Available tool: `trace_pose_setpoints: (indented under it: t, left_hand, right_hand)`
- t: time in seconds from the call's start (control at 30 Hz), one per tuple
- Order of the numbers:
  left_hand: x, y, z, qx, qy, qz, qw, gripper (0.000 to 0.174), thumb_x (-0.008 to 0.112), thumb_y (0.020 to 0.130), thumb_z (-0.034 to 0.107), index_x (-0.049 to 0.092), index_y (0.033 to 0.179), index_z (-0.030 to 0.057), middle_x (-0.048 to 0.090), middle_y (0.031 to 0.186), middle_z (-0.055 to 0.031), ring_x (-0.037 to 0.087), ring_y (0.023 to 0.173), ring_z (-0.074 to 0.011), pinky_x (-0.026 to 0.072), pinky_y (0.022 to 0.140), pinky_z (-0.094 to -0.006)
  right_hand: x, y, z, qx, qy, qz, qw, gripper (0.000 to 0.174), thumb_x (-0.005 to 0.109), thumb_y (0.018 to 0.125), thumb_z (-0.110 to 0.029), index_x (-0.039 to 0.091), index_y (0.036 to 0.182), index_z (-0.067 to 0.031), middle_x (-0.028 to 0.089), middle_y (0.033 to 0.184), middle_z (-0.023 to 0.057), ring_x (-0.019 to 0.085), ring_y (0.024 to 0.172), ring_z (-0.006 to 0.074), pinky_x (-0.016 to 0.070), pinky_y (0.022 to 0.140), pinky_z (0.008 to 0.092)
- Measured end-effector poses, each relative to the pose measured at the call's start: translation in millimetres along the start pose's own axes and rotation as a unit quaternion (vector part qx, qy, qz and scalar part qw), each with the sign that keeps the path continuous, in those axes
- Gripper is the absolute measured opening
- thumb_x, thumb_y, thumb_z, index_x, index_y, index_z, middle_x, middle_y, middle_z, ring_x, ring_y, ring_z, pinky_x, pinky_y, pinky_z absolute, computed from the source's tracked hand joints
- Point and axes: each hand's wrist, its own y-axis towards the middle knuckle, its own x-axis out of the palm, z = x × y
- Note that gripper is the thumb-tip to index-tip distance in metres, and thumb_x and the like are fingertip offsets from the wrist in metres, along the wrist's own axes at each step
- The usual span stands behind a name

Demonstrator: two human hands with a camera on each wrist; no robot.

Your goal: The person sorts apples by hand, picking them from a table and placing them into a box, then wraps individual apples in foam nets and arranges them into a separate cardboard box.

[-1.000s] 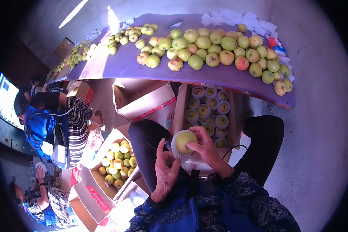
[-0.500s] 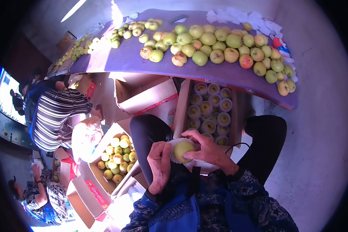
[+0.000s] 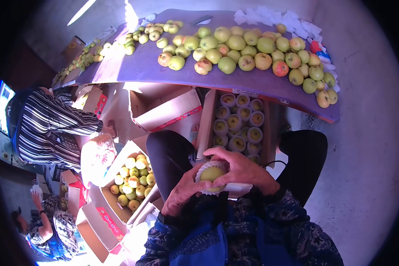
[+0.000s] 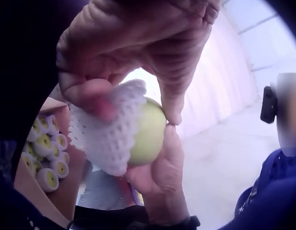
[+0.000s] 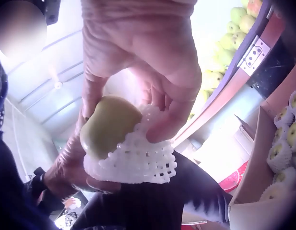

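A yellow-green apple (image 3: 212, 174) sits partly inside a white foam net (image 3: 204, 168), between the two hands above the lap. The left hand (image 3: 185, 188) grips it from the left side, thumb near its front. Around its right side and top curl the fingers of the right hand (image 3: 241, 170). In the left wrist view the net (image 4: 107, 129) covers one side of the apple (image 4: 149, 133), whose other side is bare. The right wrist view shows the apple (image 5: 109, 125) bulging out of the net's (image 5: 133, 160) open end.
Beyond the knees, a carton (image 3: 205, 128) holds netted apples. Many loose apples (image 3: 226, 65) lie on a purple-covered table (image 3: 133, 73). At the left stand a box of bare apples (image 3: 115, 206) and an open carton (image 3: 164, 111). Two other people are at the far left.
The left hand has closed in on the netted apple from the left, and the net now reaches around more of it. At the far left, the person in stripes has shifted left.
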Motion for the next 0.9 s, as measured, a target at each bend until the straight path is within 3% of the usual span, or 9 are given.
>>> trace_pose_setpoints:
  t: [0.03, 0.13, 0.23, 0.33, 0.43, 0.53, 0.63, 0.83, 0.9]
  left_hand:
    - [0.2, 0.6, -3.1, 0.001, -0.023, -0.009, 1.000, 0.078, 0.079, 0.070, 0.041, 0.046, 0.129, 0.0014, 0.060, 0.103, -0.0053, 0.057, 0.083, -0.0087, 0.0422, 0.058, -0.0195]
    - [1.0, -1.4, -5.0, 0.058, -0.070, 0.052, 0.995, 0.078, 0.077, 0.071, 0.042, 0.045, 0.130, 0.0017, 0.061, 0.102, -0.0050, 0.057, 0.083, -0.0086, 0.0426, 0.058, -0.0200]
    - [0.8, -6.6, 4.6, 0.096, -0.091, 0.080, 0.988, 0.080, 0.076, 0.071, 0.045, 0.045, 0.130, 0.0007, 0.061, 0.102, -0.0050, 0.058, 0.082, -0.0091, 0.0427, 0.058, -0.0199]
    - [-0.9, -5.4, 4.8, 0.112, -0.087, 0.087, 0.986, 0.085, 0.076, 0.068, 0.048, 0.045, 0.130, 0.0004, 0.060, 0.103, -0.0052, 0.058, 0.084, -0.0099, 0.0433, 0.058, -0.0192]
    - [-2.0, -7.6, 6.1, 0.106, -0.078, 0.068, 0.989, 0.088, 0.077, 0.066, 0.048, 0.044, 0.131, -0.0002, 0.060, 0.108, -0.0074, 0.059, 0.094, -0.0140, 0.0487, 0.071, -0.0234]
    - [1.7, -7.6, 6.1, 0.125, -0.091, 0.060, 0.986, 0.090, 0.078, 0.064, 0.046, 0.043, 0.132, -0.0006, 0.059, 0.113, -0.0096, 0.058, 0.105, -0.0180, 0.0475, 0.088, -0.0298]
    - [-0.5, -7.5, 3.8, 0.114, -0.075, 0.061, 0.989, 0.088, 0.078, 0.064, 0.043, 0.044, 0.133, -0.0006, 0.058, 0.115, -0.0108, 0.056, 0.110, -0.0202, 0.0421, 0.098, -0.0335]
    - [3.0, -8.9, 5.8, 0.088, -0.005, 0.137, 0.987, 0.079, 0.076, 0.068, 0.030, 0.044, 0.135, 0.0022, 0.059, 0.116, -0.0104, 0.057, 0.105, -0.0178, 0.0469, 0.089, -0.0296]
    - [8.0, -9.3, 8.3, 0.090, -0.003, 0.154, 0.984, 0.076, 0.076, 0.070, 0.025, 0.044, 0.135, 0.0026, 0.059, 0.116, -0.0102, 0.057, 0.105, -0.0175, 0.0478, 0.088, -0.0290]
  right_hand:
    - [-1.9, -0.7, 0.1, -0.011, 0.000, -0.010, 1.000, 0.073, 0.079, 0.072, -0.016, 0.042, 0.134, -0.0065, 0.058, 0.112, 0.0128, 0.058, 0.101, 0.0208, 0.0465, 0.092, 0.0356]
    - [-4.2, 1.5, 14.5, -0.062, 0.126, 0.087, 0.986, 0.062, 0.075, 0.078, -0.012, 0.045, 0.132, -0.0042, 0.058, 0.114, 0.0110, 0.058, 0.100, 0.0182, 0.0479, 0.089, 0.0334]
    - [-5.5, -6.5, 15.3, 0.017, 0.098, 0.124, 0.987, 0.046, 0.069, 0.084, -0.010, 0.051, 0.125, -0.0017, 0.059, 0.109, 0.0083, 0.059, 0.096, 0.0145, 0.0495, 0.083, 0.0293]
    - [1.9, -5.1, 21.5, 0.063, 0.210, 0.036, 0.975, 0.035, 0.067, 0.086, -0.008, 0.055, 0.118, -0.0013, 0.062, 0.102, 0.0063, 0.059, 0.094, 0.0117, 0.0499, 0.078, 0.0261]
    - [11.6, -0.6, 30.8, 0.001, 0.284, 0.042, 0.958, 0.028, 0.068, 0.087, -0.011, 0.058, 0.111, -0.0006, 0.065, 0.092, 0.0061, 0.061, 0.078, 0.0116, 0.0510, 0.067, 0.0255]
    - [10.8, -1.8, 30.2, 0.015, 0.326, 0.000, 0.945, 0.026, 0.069, 0.086, -0.010, 0.058, 0.108, 0.0000, 0.066, 0.094, 0.0076, 0.062, 0.078, 0.0118, 0.0514, 0.065, 0.0267]
    - [15.8, -1.3, 33.3, 0.042, 0.314, 0.031, 0.948, 0.022, 0.068, 0.085, -0.007, 0.060, 0.103, 0.0003, 0.065, 0.091, 0.0070, 0.062, 0.078, 0.0117, 0.0515, 0.065, 0.0264]
    - [19.3, -3.5, 27.8, 0.035, 0.220, 0.172, 0.960, 0.012, 0.063, 0.079, 0.000, 0.060, 0.091, 0.0005, 0.060, 0.078, 0.0020, 0.059, 0.073, 0.0112, 0.0491, 0.064, 0.0246]
    - [22.6, -5.5, 33.3, 0.012, 0.162, 0.185, 0.969, 0.014, 0.064, 0.077, 0.000, 0.058, 0.090, 0.0004, 0.059, 0.083, 0.0034, 0.059, 0.076, 0.0116, 0.0491, 0.066, 0.0251]
